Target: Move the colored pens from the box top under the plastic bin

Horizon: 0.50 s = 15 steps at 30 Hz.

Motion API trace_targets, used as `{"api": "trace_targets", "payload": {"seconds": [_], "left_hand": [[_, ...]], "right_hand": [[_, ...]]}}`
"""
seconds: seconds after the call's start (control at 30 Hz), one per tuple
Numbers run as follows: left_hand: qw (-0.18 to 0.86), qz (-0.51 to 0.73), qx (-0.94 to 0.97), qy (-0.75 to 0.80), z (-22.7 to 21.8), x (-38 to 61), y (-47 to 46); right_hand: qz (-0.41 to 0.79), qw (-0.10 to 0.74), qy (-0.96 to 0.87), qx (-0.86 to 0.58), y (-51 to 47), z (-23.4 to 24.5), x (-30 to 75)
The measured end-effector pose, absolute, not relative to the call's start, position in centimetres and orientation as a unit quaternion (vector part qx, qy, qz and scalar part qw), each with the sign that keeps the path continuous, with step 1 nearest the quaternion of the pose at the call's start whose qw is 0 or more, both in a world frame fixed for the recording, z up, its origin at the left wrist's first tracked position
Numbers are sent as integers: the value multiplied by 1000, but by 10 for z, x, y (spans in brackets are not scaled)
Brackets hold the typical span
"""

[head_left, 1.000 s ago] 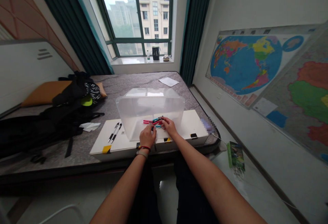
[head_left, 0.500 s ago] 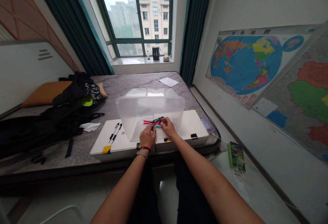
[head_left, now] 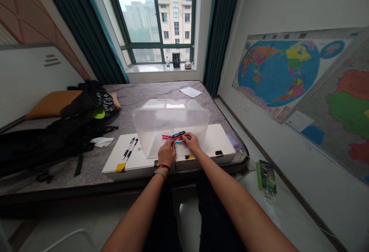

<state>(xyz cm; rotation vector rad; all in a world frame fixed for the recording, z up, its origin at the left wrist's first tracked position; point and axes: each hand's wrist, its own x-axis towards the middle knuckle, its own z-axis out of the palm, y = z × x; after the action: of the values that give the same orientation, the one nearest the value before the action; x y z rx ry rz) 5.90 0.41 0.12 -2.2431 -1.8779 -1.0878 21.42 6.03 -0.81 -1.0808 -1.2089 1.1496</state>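
Your right hand (head_left: pixel 191 143) pinches a bundle of pink and teal pens (head_left: pixel 173 136) at its right end, while your left hand (head_left: pixel 166 153) curls knuckles-up just below them, its grip hidden. A clear plastic tub (head_left: pixel 170 123) stands at twelve o'clock; two black pens (head_left: pixel 130 148) lie on the white panel (head_left: pixel 220 138) at nine.

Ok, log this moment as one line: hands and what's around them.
left hand: beside the pink and teal pens | right hand: gripping pink and teal pens | nearby: clear plastic bin, two black pens, white panel
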Motion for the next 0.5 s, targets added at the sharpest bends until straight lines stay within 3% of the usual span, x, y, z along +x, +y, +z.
{"api": "trace_targets", "payload": {"seconds": [0.2, 0.37, 0.5], "left_hand": [[6, -367, -706, -606, 1, 59, 4], [-5, -339, -735, -587, 2, 58, 4], [-16, -334, -747, -574, 3, 57, 3]], "right_hand": [[478, 549, -503, -467, 60, -7, 213], [400, 499, -603, -476, 56, -5, 217], [410, 477, -631, -453, 57, -4, 220]]}}
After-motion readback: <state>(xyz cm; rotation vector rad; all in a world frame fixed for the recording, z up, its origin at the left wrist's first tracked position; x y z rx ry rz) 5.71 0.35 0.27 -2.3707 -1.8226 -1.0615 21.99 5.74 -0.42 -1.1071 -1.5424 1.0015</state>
